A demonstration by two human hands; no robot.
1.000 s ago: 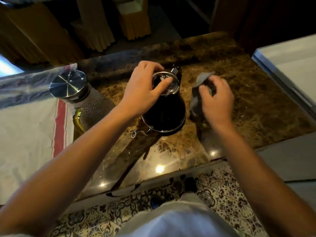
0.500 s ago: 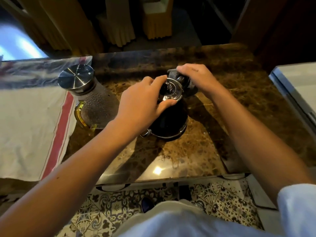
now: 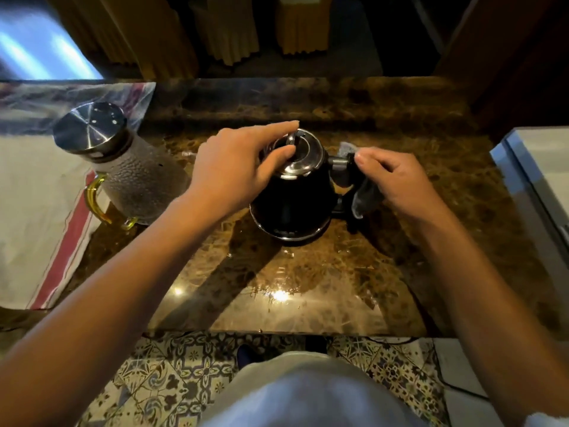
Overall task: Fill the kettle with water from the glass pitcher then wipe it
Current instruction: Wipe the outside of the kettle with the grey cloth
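On top of the kettle (image 3: 291, 195): left hand (image 3: 237, 167), thumb and forefinger pinched on the lid knob (image 3: 291, 140), steadying. Right of the kettle, at its black handle (image 3: 338, 172): right hand (image 3: 397, 177), fingers curled round a grey cloth (image 3: 363, 195) pressed to the handle. Kettle upright, mid-counter (image 3: 308, 288), lid closed. Probably heavy if filled; glossy body likely slippery when damp; best held by handle, steadied at knob. Cloth soft, limp. Left of the kettle, well apart: pitcher (image 3: 135, 183), pebbled glass, steel lid, yellow handle; fragile, close to the left forearm, at risk from an elbow swing. Beyond the pitcher, left: white towel with red stripe (image 3: 40, 192). Far right of the kettle: white surface (image 3: 542, 167).
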